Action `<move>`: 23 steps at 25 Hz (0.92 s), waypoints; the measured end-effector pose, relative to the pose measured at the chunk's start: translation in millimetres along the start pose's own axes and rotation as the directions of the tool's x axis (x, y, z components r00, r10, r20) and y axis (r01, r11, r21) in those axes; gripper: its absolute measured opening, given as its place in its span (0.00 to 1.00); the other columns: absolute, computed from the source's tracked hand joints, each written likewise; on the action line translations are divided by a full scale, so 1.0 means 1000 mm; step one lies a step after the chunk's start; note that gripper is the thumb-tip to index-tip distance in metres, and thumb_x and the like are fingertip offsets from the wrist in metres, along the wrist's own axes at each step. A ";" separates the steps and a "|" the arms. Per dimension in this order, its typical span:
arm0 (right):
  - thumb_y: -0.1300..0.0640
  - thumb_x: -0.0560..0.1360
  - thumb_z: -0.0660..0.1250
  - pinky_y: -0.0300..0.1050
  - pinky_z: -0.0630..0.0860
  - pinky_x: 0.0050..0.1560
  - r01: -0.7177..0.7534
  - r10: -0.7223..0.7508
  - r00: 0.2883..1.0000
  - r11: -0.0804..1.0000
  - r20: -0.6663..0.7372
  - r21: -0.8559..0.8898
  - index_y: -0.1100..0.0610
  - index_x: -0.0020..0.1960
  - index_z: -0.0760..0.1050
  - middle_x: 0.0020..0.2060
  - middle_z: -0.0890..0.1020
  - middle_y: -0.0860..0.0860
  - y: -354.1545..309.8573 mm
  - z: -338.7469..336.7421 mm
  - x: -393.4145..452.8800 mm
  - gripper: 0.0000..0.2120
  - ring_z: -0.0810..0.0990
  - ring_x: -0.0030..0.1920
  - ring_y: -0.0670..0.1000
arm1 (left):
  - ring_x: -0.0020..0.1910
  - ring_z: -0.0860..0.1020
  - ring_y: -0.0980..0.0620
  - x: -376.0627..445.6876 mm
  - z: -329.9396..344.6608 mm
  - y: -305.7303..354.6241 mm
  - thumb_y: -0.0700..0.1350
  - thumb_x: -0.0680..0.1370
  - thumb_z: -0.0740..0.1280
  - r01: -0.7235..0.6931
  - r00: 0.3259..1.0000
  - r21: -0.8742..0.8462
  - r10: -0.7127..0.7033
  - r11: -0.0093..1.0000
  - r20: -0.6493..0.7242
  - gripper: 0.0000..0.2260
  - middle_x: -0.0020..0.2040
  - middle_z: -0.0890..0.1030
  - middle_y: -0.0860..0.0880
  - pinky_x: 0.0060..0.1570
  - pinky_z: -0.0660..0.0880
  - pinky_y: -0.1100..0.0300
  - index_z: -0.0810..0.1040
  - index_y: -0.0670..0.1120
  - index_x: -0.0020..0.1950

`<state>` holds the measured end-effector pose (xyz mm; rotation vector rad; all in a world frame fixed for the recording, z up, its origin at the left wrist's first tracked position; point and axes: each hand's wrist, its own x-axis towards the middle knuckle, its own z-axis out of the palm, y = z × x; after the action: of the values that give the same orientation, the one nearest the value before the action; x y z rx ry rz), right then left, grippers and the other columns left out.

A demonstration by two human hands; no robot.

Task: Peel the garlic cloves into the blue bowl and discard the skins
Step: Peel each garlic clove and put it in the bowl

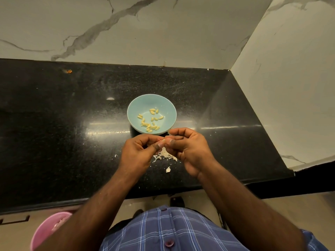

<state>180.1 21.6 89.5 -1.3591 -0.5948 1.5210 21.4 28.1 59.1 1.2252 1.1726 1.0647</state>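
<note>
A pink bin [49, 230] sits low at the left, below the desk [54, 124] edge. The left hand [137, 151] and right hand [188, 149] both pinch 1 garlic clove [163, 140] just in front of the blue bowl [170, 107], which holds peeled cloves [149, 120]. Loose skins [164, 154] lie beneath. The small clove could slip and miss the bowl, or skin could drop in.

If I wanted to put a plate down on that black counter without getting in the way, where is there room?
Left of the blue bowl, the black counter lies bare back to the marble wall. Right of the bowl there is bare room too. It is crowded in front of the bowl: both hands work there above the garlic skins.
</note>
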 end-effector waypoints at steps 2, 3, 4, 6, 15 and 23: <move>0.74 0.73 0.70 0.43 0.83 0.40 -0.082 0.081 0.997 0.994 0.012 0.076 0.62 0.52 0.77 0.38 0.85 0.57 -0.002 -0.001 0.000 0.12 0.84 0.37 0.53 | 0.40 0.84 0.53 -0.001 0.000 0.000 0.37 0.75 0.74 -0.027 1.000 0.016 0.027 1.000 0.012 0.06 0.41 0.87 0.48 0.43 0.81 0.61 0.86 0.49 0.47; 0.74 0.73 0.69 0.43 0.83 0.39 -0.117 0.115 0.993 0.988 0.021 0.104 0.62 0.52 0.76 0.37 0.85 0.57 -0.003 -0.001 -0.001 0.12 0.84 0.36 0.53 | 0.40 0.84 0.55 -0.001 0.000 0.000 0.36 0.75 0.74 -0.041 0.999 0.025 0.040 0.999 0.022 0.08 0.41 0.87 0.49 0.43 0.81 0.62 0.86 0.49 0.47; 0.74 0.73 0.69 0.42 0.83 0.38 -0.144 0.141 0.989 0.982 0.031 0.119 0.61 0.52 0.76 0.36 0.85 0.57 -0.004 -0.002 -0.001 0.12 0.84 0.36 0.53 | 0.41 0.84 0.56 -0.001 0.000 0.000 0.35 0.75 0.74 -0.049 0.998 0.027 0.048 0.998 0.031 0.09 0.41 0.87 0.50 0.44 0.81 0.62 0.86 0.49 0.47; 0.74 0.74 0.68 0.42 0.83 0.37 -0.174 0.170 0.984 0.977 0.048 0.120 0.61 0.53 0.76 0.36 0.85 0.57 -0.006 -0.004 -0.002 0.12 0.84 0.37 0.54 | 0.41 0.84 0.57 -0.001 0.000 -0.001 0.34 0.76 0.73 -0.053 0.998 0.015 0.052 0.998 0.043 0.10 0.41 0.87 0.51 0.44 0.80 0.63 0.86 0.49 0.47; 0.72 0.75 0.71 0.50 0.85 0.48 0.281 -0.243 0.950 0.938 0.194 -0.204 0.62 0.53 0.79 0.45 0.85 0.63 -0.001 -0.013 -0.008 0.10 0.86 0.45 0.57 | 0.41 0.82 0.52 -0.001 -0.003 -0.001 0.36 0.78 0.70 0.154 0.987 -0.250 -0.135 0.956 0.092 0.07 0.43 0.86 0.42 0.42 0.78 0.62 0.85 0.41 0.55; 0.65 0.74 0.73 0.55 0.83 0.45 0.607 -0.511 0.786 0.534 0.347 -0.589 0.55 0.54 0.81 0.40 0.85 0.49 0.005 -0.016 -0.008 0.11 0.85 0.41 0.52 | 0.37 0.80 0.52 -0.003 -0.005 0.006 0.41 0.70 0.74 0.239 0.970 -0.365 -0.204 0.900 0.132 0.15 0.39 0.84 0.43 0.38 0.78 0.64 0.84 0.37 0.54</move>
<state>192.7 9.1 85.0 -1.3722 -1.6402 0.8541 15.8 25.7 65.0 0.8074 0.9544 0.9952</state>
